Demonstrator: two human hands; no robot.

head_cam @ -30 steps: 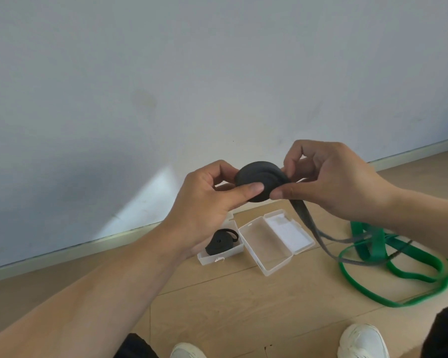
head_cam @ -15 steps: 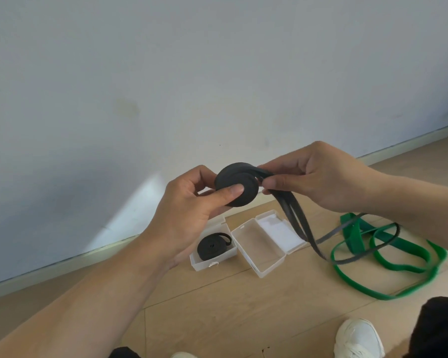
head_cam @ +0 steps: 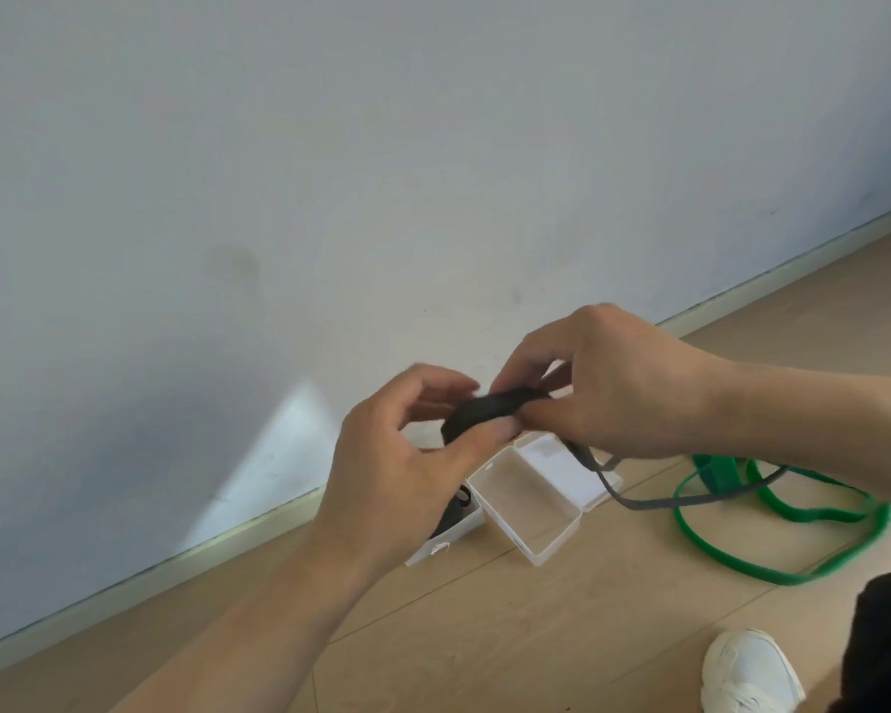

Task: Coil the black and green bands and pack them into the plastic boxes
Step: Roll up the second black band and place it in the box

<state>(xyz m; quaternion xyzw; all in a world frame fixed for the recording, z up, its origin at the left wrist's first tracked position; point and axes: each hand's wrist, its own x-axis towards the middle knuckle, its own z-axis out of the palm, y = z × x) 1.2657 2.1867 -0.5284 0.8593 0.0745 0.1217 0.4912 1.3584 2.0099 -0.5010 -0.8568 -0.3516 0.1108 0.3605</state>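
Mid-wind, up in the air above the floor (head_cam: 536,625). Left hand (head_cam: 407,465) curled round the black coil (head_cam: 479,409), thumb pressed to its near face, fingers behind: held that way, most likely, to stop the turns from springing loose. Right hand (head_cam: 613,388) pinching the band right at the coil's rim, thumb and fingers closed on it, apparently laying the next turn on under tension. Loose black tail (head_cam: 654,501) dropping from under the right hand, sagging across the open empty box (head_cam: 531,506) and trailing off over the green band (head_cam: 772,568); some slack left to take up, so coiling not yet finished by the look of it.

On the floor near the skirting, two clear boxes side by side. Empty one open, lid laid flat behind it, seemingly ready to take this coil. Other box (head_cam: 453,527), just to its left and half hidden behind the left wrist, with something black coiled inside; how full, impossible to tell. Green band lying loose in open loops toward the right, uncoiled, waiting its turn. White shoe (head_cam: 747,671) at the bottom right corner of the view.
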